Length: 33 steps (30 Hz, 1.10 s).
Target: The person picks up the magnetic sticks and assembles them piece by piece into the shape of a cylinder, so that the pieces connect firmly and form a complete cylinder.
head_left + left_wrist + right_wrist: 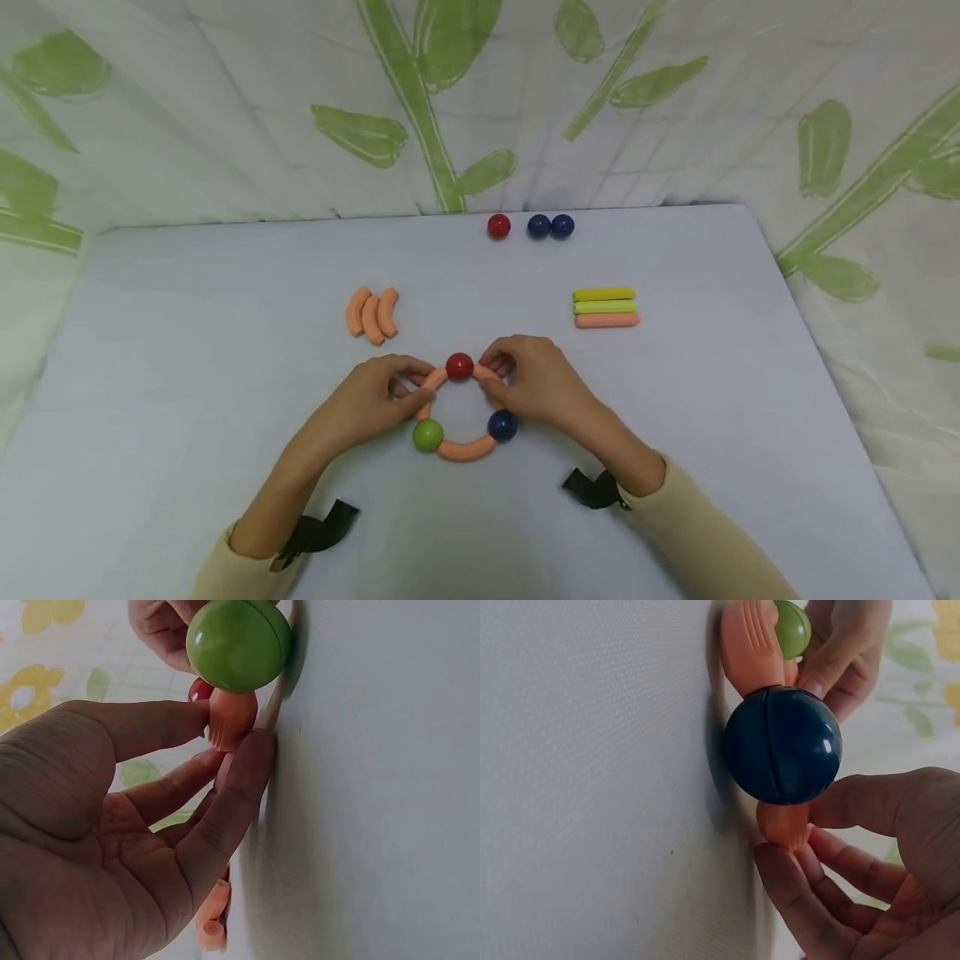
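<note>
Near the middle of the table (187, 333), a ring of orange curved pieces joined by balls lies flat: a red ball (459, 365) on its far side, a green ball (427, 435) and a blue ball (502, 425) on its near side. The left hand (371, 404) pinches the left curved piece (431, 387); the right hand (534, 382) pinches the right curved piece (487, 377) beside the red ball. Toward the far edge sit three spare curved pieces (372, 314), three straight sticks (606, 307), and three loose balls (531, 226), all well apart from the hands. Bare tabletop lies open toward the left, right and near edges.
</note>
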Motion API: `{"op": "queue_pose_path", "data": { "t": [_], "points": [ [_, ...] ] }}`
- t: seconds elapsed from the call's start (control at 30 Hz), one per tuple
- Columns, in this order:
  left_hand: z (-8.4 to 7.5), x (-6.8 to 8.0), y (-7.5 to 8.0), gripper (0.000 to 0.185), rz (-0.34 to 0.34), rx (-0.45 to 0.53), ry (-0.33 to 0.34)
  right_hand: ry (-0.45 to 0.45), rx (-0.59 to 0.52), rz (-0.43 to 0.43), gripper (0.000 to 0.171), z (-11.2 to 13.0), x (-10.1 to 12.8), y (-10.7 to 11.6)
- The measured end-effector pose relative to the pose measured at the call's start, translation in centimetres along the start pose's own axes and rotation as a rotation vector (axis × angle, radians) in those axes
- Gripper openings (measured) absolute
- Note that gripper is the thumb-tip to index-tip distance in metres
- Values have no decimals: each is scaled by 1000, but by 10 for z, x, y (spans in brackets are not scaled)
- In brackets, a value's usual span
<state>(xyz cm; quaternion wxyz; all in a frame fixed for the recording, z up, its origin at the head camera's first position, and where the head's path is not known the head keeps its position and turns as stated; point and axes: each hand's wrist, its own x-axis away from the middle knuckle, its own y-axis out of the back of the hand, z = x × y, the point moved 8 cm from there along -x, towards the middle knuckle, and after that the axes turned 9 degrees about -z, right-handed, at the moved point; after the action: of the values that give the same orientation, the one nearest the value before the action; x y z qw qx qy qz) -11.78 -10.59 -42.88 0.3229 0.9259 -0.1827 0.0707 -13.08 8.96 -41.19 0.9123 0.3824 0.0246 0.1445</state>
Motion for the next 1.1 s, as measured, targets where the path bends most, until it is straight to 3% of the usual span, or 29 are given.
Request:
{"op": "queue_pose_path", "data": {
  "t": [0.5,0.67,0.83,0.97,1.1],
  "points": [
    [1,1,1,33,-3,8,9,20,4,-18,19,-1,-2,9],
    [0,0,0,34,-2,9,10,90,5,-79,22,-5,-5,41],
    [-1,0,1,34,-22,-29,-4,151,47,-204,24,-22,-12,80],
    [1,1,3,35,-33,-56,23,99,157,-281,22,-45,-16,107],
    [2,1,3,38,-34,-52,37,13,304,-269,26,-67,-15,123]
  ]
}}
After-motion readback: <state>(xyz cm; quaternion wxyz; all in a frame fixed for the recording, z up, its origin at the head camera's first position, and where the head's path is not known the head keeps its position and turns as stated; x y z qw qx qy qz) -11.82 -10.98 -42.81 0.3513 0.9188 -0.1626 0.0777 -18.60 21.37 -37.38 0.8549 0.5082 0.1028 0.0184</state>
